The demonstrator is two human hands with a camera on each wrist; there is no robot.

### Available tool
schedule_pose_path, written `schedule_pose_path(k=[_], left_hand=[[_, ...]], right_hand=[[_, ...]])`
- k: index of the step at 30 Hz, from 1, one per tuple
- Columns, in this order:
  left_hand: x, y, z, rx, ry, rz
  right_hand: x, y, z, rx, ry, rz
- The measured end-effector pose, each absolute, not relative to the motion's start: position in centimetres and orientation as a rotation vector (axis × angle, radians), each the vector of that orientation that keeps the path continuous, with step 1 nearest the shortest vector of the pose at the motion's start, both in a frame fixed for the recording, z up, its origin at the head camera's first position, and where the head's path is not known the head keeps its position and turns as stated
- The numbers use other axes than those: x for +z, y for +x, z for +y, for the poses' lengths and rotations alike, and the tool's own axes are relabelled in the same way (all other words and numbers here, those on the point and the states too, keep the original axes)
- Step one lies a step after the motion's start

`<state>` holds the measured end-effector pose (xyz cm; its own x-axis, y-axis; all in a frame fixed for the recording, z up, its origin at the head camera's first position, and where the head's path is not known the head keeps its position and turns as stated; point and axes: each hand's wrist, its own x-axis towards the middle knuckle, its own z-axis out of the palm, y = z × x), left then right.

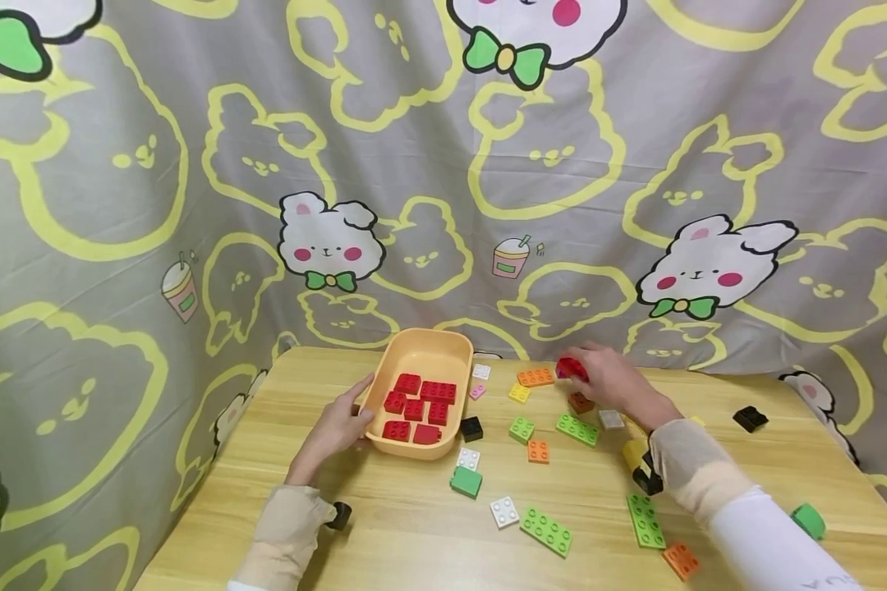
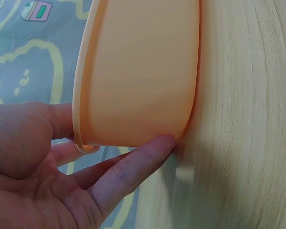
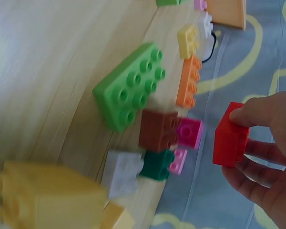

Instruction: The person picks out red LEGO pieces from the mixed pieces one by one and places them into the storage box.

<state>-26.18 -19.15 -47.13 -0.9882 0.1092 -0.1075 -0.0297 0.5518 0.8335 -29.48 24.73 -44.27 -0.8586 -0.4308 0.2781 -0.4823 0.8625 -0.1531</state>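
Note:
In the head view a pale orange plastic tub [image 1: 432,353] stands on the table, tilted, with several red toy bricks [image 1: 438,391] inside. My left hand [image 1: 340,423] grips its left edge. The left wrist view shows the thumb at the rim and a finger [image 2: 138,167] against the outer wall. My right hand [image 1: 608,377] is at the table's back edge, pinching a red brick [image 3: 229,138] between thumb and fingers. Near it in the right wrist view lie a brown brick [image 3: 157,130], a magenta brick [image 3: 189,132] and a dark green brick [image 3: 157,164].
Loose bricks lie across the table [image 1: 406,525]: green plates [image 1: 545,532], an orange brick [image 1: 535,377], white bricks [image 1: 504,512] and a black brick [image 1: 471,428] beside the tub. A yellow brick [image 1: 636,455] is by the right wrist. A patterned curtain [image 1: 429,164] hangs behind.

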Motion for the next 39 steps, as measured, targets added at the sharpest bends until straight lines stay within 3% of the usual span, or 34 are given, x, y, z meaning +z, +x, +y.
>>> schedule_pose_path(k=[39], left_hand=[[-47.2, -26.1, -19.5, 1.43, 0.1, 2.637]], right_hand=[[-40.6, -33.4, 11.4, 0.415, 1.0, -2.67]])
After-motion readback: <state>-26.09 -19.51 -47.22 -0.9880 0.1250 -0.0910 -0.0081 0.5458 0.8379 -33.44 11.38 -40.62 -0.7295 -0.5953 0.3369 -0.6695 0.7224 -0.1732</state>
